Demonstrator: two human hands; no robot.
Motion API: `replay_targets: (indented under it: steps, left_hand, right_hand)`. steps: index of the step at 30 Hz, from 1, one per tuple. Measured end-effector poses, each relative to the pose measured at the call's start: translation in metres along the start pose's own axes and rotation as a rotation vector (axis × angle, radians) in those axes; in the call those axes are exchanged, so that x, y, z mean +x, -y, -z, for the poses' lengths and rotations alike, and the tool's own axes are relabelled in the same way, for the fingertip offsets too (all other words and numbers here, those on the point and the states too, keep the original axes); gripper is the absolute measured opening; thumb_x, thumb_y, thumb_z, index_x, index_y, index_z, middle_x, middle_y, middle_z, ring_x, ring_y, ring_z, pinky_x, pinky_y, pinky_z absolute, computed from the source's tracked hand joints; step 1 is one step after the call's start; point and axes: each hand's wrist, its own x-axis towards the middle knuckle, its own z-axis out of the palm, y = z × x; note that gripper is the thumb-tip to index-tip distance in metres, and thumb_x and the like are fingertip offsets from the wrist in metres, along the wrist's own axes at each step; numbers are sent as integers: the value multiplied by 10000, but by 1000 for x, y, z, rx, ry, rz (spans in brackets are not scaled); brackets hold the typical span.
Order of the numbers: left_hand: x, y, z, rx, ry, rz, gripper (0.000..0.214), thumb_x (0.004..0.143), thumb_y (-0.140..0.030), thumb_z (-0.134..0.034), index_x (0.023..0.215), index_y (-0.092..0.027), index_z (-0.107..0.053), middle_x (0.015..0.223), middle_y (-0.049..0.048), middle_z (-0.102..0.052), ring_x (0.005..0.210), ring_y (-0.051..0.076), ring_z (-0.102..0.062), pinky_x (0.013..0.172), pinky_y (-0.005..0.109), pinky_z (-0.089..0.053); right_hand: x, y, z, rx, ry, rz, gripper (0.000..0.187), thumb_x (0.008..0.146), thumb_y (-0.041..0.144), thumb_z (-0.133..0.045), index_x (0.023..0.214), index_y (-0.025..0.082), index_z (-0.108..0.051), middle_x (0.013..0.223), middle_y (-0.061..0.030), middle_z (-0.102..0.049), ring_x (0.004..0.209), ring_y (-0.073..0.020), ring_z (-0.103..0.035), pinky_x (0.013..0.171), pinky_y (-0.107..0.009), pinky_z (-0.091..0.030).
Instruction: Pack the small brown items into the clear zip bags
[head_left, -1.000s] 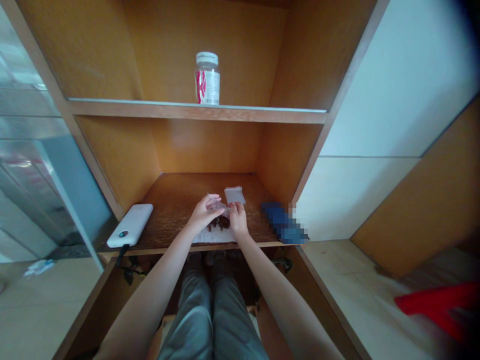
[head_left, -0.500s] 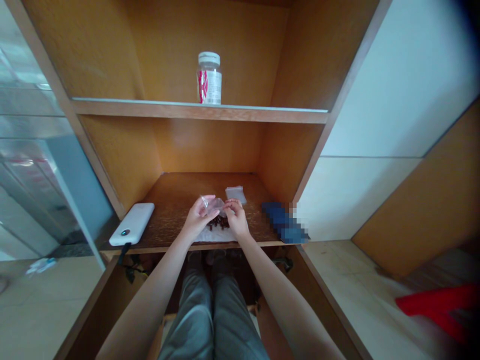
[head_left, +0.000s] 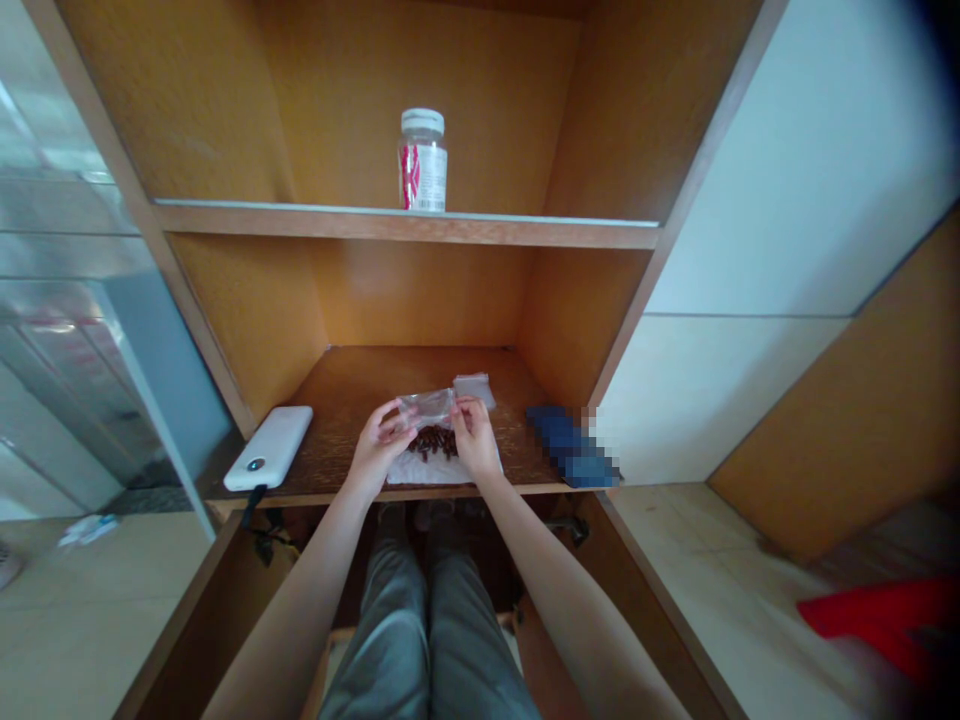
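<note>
Between my two hands a small clear plastic bag (head_left: 429, 405) is stretched out sideways. My left hand (head_left: 380, 440) is closed on its left end, and my right hand (head_left: 472, 430) pinches its right end. Below the bag lies a pile of dark brown capsules (head_left: 433, 442), spread on a white sheet of tissue (head_left: 420, 470) at the shelf's front edge. Just behind my right hand rests a stack of small clear bags (head_left: 475, 388), flat on the wood.
A white power bank (head_left: 270, 448) with a black cable sits at the left. Toward the right lies a dark blue object (head_left: 566, 445), partly blurred out. On the upper shelf (head_left: 300, 222) stands a white-capped bottle (head_left: 424, 165). Cabinet doors hang open beside my legs.
My left hand has moved left, away from my right hand. The bag, crumpled before, is now drawn out wide, and more of the capsules show.
</note>
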Motion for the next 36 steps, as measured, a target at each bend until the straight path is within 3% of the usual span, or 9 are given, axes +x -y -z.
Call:
replay_targets:
  steps: [5,14,22,25,28,32,36]
  left_hand:
    - [-4,0,2,-22,-52,6,564,632,-219,-694,1138,-185,-448,1145,147,-582,1020,219,-572,892,389,-425]
    - [-7,-2,3,-27,-30,3,582,602,-188,-709,1126,-177,-455,1151,159,-576,1083,238,-531,892,385,-421]
    - [-8,-5,3,-88,-42,24,525,681,-276,-662,1147,-210,-430,1061,105,-632,928,193,-619,852,376,-464]
    - [-8,-7,3,-74,-74,60,517,677,-327,-659,1136,-203,-459,965,86,-667,751,183,-659,715,349,-519]
    - [-8,-8,2,2,-9,135,456,653,-367,-669,1045,-167,-551,894,88,-684,632,190,-657,585,322,-525]
    - [-9,-9,0,91,115,209,367,650,-368,-673,914,-117,-629,847,111,-693,659,217,-660,624,337,-527]
    - [-8,-6,3,36,68,221,381,676,-364,-656,954,-106,-618,892,136,-686,696,219,-662,690,362,-526]
  right_hand:
    - [-1,0,0,5,7,-6,203,857,309,-375,752,200,-512,929,-59,-503,911,-162,-491,846,-318,-388]
    - [-3,-12,-4,10,-17,-46,198,853,331,-372,857,198,-520,964,-74,-518,864,-167,-507,773,-320,-418]
    - [-2,-5,-1,-8,33,0,210,855,311,-367,829,194,-540,873,-59,-572,849,-163,-527,789,-304,-407]
    - [-4,0,1,2,83,-39,235,850,331,-370,825,186,-554,787,-42,-592,749,-156,-543,705,-281,-423]
    - [-5,4,1,8,104,-65,249,845,351,-375,808,184,-557,717,-24,-588,670,-146,-537,634,-261,-421]
    - [-6,5,0,53,61,-79,228,841,362,-390,800,189,-534,734,-26,-586,691,-144,-544,649,-259,-426]
    - [-5,5,-1,144,-6,-131,232,826,382,-423,926,189,-504,821,-38,-587,758,-144,-558,678,-257,-437]
